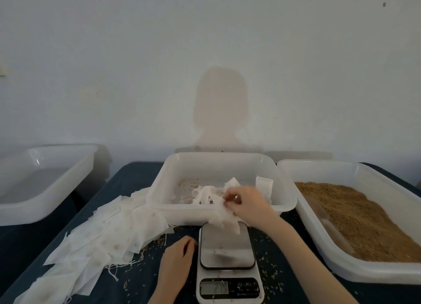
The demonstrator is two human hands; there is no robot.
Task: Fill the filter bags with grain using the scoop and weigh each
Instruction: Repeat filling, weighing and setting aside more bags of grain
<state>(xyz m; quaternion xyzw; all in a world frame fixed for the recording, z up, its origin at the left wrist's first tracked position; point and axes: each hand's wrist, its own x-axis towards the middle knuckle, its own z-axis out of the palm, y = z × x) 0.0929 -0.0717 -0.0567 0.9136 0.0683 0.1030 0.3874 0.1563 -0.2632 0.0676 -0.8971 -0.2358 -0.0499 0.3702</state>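
White filter bag [224, 215] pinched in the right hand [247, 203] above the scale [227, 246]; left hand [176, 254] rests loosely curled, holding nothing; better part the mouth fully before scooping grain [364, 219]

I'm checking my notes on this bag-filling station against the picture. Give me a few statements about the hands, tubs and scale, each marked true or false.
1. The right hand pinches a filter bag above the scale. True.
2. The left hand holds a scoop. False: it holds nothing and sits beside the scale.
3. Grain fills the right tub. True.
4. The left tub holds grain. False: no grain shows in it.
5. Flat bags lie on the cloth, left of the scale. True.
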